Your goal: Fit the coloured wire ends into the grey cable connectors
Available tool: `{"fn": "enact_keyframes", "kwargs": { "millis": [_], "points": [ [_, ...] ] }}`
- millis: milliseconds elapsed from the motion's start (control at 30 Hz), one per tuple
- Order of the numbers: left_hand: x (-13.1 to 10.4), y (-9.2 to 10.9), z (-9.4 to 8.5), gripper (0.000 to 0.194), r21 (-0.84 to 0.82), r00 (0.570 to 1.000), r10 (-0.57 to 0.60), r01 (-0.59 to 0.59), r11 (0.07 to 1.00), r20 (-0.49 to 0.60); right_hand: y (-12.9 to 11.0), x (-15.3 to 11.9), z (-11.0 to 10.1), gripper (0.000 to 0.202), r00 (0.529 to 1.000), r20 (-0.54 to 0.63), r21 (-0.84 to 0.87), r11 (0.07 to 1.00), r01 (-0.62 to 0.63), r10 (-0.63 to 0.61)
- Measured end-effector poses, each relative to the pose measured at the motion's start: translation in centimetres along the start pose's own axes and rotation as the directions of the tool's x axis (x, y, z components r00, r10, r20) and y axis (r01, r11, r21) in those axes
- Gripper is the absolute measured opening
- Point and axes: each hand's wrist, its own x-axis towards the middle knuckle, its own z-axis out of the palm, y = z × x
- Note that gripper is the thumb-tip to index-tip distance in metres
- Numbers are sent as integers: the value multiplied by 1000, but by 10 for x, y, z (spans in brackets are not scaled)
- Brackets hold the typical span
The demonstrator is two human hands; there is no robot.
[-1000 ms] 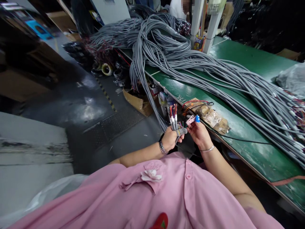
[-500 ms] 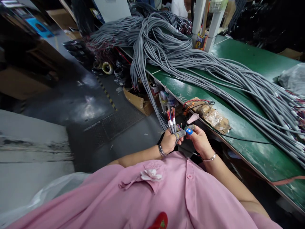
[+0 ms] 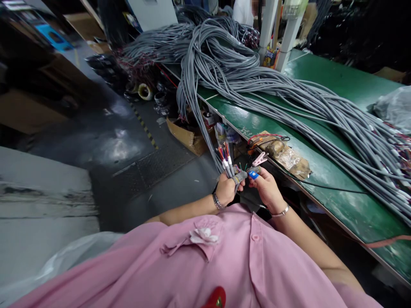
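Observation:
My left hand (image 3: 227,188) is closed around a small bunch of grey cables (image 3: 228,170). White-wrapped cable ends with several coloured wires (image 3: 224,149) fan out above the fist. A grey cover sits on one of my left fingers. My right hand (image 3: 266,188) meets it at the fingertips, with a blue cover (image 3: 253,175) on the thumb and a grey one on a finger. Its fingers pinch at thin wires (image 3: 245,166) between the hands; the exact grip is partly hidden. Just beyond them is a pink clip (image 3: 259,159) resembling a clothespin; what supports it is unclear.
Long grey cables (image 3: 221,72) lie heaped across the green table (image 3: 340,77) and hang over its edge. A brown taped bundle (image 3: 285,156) lies near that edge. Below stands an open cardboard box (image 3: 184,136). A person in white (image 3: 243,12) is at the far side.
The cable ends in my left hand have tilted slightly left. Both hands have shifted a little left. The pink clip, blurred before, now shows two distinct arms.

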Motion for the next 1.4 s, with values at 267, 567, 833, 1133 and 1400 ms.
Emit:
{"fn": "enact_keyframes", "kwargs": {
  "millis": [267, 567, 833, 1133, 1400],
  "points": [
    [2, 0, -1, 26, -13, 1000, -18, 18, 1000, 0, 5, 5, 0, 15, 996, -87, -1, 1000, 30, -30],
    [3, 1, 2, 29, -6, 999, -45, 45, 999, -10, 4, 6, 2, 20, 999, -23, 95, 995, -34, 36],
    [-1, -6, 1, 31, 44, 998, -53, 51, 998, 32, 4, 7, 1, 23, 997, -62, 32, 998, -52, 54],
    [5, -7, -2, 28, -8, 997, -72, 71, 997, -43, 9, 5, 2, 22, 992, -117, 83, 996, -31, 41],
    [4, 8, 2, 27, -116, 993, -108, 102, 988, -44, 13, 16, -10, 34, 991, -83, 280, 957, -80, 107]
  ]
}}
